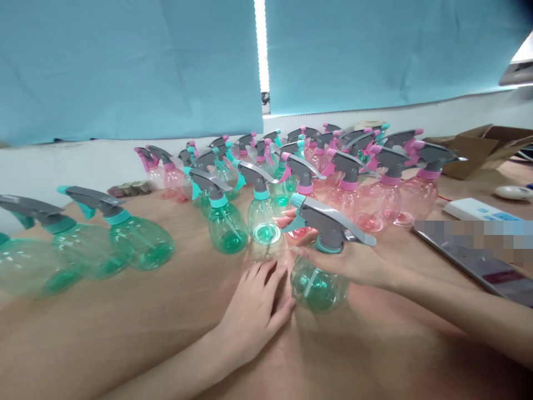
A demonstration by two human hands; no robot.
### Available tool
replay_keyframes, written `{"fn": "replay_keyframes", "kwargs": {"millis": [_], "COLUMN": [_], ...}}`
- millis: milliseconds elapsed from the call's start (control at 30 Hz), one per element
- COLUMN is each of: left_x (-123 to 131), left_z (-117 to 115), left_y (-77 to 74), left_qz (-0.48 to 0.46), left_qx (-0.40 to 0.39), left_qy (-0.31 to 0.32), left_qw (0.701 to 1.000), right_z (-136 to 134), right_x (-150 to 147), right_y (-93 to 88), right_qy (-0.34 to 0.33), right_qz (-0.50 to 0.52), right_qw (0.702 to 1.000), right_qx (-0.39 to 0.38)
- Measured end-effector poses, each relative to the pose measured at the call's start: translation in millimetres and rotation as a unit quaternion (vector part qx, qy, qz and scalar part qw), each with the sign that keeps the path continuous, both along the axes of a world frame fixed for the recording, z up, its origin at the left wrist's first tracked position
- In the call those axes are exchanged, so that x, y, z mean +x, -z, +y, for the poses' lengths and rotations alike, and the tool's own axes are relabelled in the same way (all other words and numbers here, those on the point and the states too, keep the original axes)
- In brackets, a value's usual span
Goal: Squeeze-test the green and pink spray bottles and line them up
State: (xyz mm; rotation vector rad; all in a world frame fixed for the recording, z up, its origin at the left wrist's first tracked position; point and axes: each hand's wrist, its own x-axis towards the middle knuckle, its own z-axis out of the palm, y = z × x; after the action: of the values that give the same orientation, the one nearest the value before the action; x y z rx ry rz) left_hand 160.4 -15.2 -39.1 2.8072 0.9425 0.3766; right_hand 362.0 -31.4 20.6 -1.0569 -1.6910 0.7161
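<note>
A green spray bottle (318, 286) with a grey trigger head stands on the wooden table (125, 322) in the middle foreground. My right hand (345, 258) is wrapped round its neck just under the trigger. My left hand (254, 308) lies on the table beside the bottle's left side, fingers stretched out and touching its base. Just behind stand two more green bottles (227, 225).
Several green spray bottles (137, 239) stand at the left, several pink ones (383, 194) at the back right. An open cardboard box (478, 147) sits far right, with a white box (478, 211) and a flat dark device (491, 266) nearer. Blue blinds cover the window behind.
</note>
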Motion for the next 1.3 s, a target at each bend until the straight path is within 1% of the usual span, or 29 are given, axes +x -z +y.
{"fn": "replay_keyframes", "kwargs": {"millis": [67, 133, 267, 333, 700, 967, 1300], "left_x": [-0.3, -0.5, -0.7, -0.7, -0.1, -0.2, -0.3], "left_z": [-0.2, -0.2, 0.1, 0.1, -0.2, 0.0, -0.7], "left_y": [-0.2, -0.4, -0.2, 0.2, -1.0, -0.8, -1.5], "left_qz": [-0.003, -0.003, -0.009, -0.015, -0.005, -0.006, -0.007], "left_qx": [0.001, 0.001, 0.004, 0.008, 0.007, 0.008, 0.009], "left_qy": [0.0, -0.001, 0.001, 0.002, -0.001, 0.0, -0.001], "left_qw": [1.0, 1.0, 1.0, 1.0, 1.0, 1.0, 1.0], "right_z": [0.1, -0.6, -2.8, -3.0, -2.7, -3.9, -4.0], "right_x": [-0.5, -1.4, -2.8, -2.6, 0.4, 0.3, 0.3], "right_y": [-1.7, -4.0, -5.8, -4.7, -1.7, -4.5, -4.2], "right_qy": [-0.006, 0.002, 0.067, 0.078, 0.084, 0.101, 0.097], "right_qz": [-0.006, -0.02, -0.052, -0.063, -0.087, -0.109, -0.109], "right_qw": [1.0, 1.0, 0.996, 0.995, 0.993, 0.989, 0.989], "right_qx": [0.003, 0.002, 0.008, 0.014, -0.002, 0.008, 0.004]}}
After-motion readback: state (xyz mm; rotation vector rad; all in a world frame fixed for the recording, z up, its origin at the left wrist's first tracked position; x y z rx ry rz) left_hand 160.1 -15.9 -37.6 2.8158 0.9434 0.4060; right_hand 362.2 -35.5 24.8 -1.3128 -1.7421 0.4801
